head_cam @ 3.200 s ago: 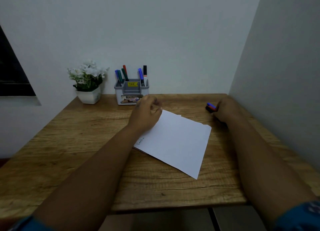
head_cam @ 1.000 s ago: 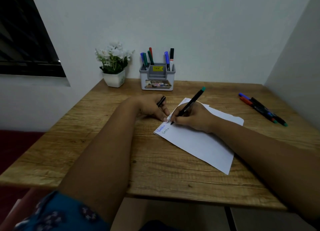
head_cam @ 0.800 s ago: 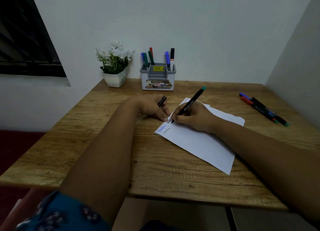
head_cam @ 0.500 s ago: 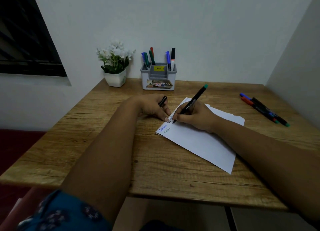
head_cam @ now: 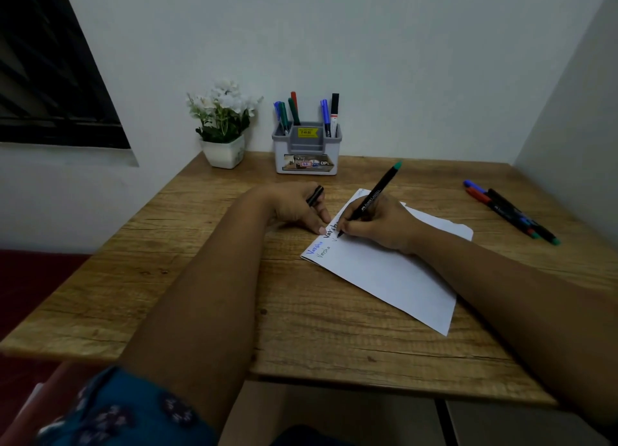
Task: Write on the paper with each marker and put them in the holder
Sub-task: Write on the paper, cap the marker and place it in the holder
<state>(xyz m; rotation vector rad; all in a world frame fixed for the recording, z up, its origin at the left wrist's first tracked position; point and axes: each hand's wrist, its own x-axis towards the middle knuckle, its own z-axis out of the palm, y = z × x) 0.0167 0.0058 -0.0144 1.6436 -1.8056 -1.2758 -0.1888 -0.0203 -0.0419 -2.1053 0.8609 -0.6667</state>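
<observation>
A white sheet of paper (head_cam: 388,271) lies tilted on the wooden desk, with blue, black and green writing near its left corner. My right hand (head_cam: 378,226) grips a black marker with a green end (head_cam: 374,194), its tip touching the paper. My left hand (head_cam: 301,208) rests at the paper's left edge, fingertips on the sheet, and holds the marker's black cap (head_cam: 315,195). A grey-and-white holder (head_cam: 306,154) stands at the back with several markers in it. Three more markers (head_cam: 508,211) lie at the right.
A white pot of white flowers (head_cam: 223,124) stands left of the holder by the wall. Walls close the desk (head_cam: 200,295) at the back and right. A dark window is at the upper left. The desk's front edge is near my body.
Since three seconds ago my right hand brought a green-ended marker from the right pile to the paper. In the last second the tip has moved slightly along the sheet, adding a green stroke.
</observation>
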